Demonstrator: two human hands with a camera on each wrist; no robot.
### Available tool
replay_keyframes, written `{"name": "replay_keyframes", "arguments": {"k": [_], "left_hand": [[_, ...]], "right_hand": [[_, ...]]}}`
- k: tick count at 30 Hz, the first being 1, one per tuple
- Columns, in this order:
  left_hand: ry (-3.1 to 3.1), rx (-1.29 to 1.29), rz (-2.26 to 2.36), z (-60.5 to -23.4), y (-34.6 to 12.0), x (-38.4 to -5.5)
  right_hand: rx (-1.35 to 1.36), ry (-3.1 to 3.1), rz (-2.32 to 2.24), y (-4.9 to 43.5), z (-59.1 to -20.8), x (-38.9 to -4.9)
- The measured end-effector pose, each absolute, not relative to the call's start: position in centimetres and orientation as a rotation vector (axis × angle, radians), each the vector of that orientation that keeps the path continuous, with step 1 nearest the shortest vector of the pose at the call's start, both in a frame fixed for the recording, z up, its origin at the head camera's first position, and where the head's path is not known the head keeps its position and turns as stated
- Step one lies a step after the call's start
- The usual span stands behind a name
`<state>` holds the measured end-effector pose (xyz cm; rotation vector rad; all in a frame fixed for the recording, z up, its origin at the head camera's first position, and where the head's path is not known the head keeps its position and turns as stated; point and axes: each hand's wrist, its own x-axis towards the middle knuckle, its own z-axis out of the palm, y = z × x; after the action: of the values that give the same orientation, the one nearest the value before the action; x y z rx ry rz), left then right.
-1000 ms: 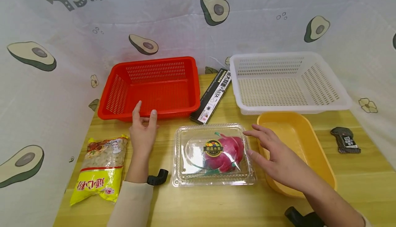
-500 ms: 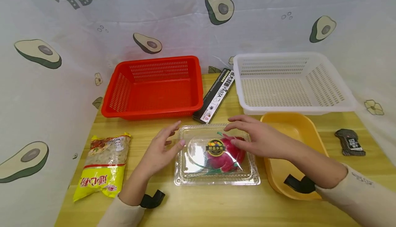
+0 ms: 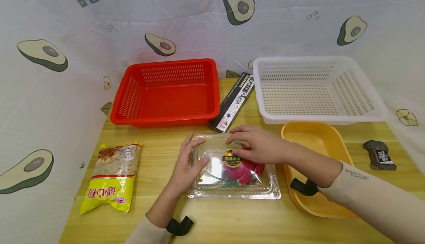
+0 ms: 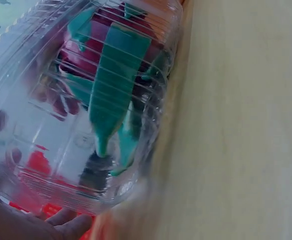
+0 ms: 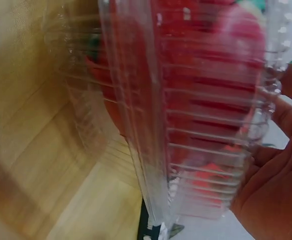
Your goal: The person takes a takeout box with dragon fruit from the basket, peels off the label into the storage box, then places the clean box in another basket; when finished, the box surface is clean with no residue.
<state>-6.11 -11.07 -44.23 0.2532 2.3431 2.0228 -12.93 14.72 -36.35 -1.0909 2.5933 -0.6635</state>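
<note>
A clear plastic clamshell box (image 3: 216, 193) with a black and gold label lies closed on the table in the head view. Inside it sits a pink dragon fruit (image 3: 247, 172) with green tips, whose green scales (image 4: 116, 75) show through the wall in the left wrist view. My left hand (image 3: 186, 168) is at the box's left side, thumb and fingers spread over its edge. Over the right part of the lid, my right hand (image 3: 259, 147) is held with loosely bent fingers. Whether either hand's fingertips touch the plastic I cannot tell.
A red basket (image 3: 166, 120) stands at the back left, a white basket (image 3: 325, 118) at the back right. Between them lies a pasta box (image 3: 232, 102). A yellow tub (image 3: 318, 209) is under my right forearm. A macaroni bag (image 3: 111, 177) lies left, a dark small packet (image 3: 380, 155) right.
My left hand has moved right, from in front of the red basket to the box's left side. My right hand has moved left from the box's right edge to over its lid.
</note>
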Motion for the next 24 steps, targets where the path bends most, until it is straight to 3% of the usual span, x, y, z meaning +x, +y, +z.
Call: {"name": "replay_keyframes", "arguments": {"k": [24], "left_hand": [[2.204,0.349,2.146,-46.0,-11.4,-6.4]], "right_hand": [[-1.138,2.677,-0.793,13.8,-38.0,-12.8]]}}
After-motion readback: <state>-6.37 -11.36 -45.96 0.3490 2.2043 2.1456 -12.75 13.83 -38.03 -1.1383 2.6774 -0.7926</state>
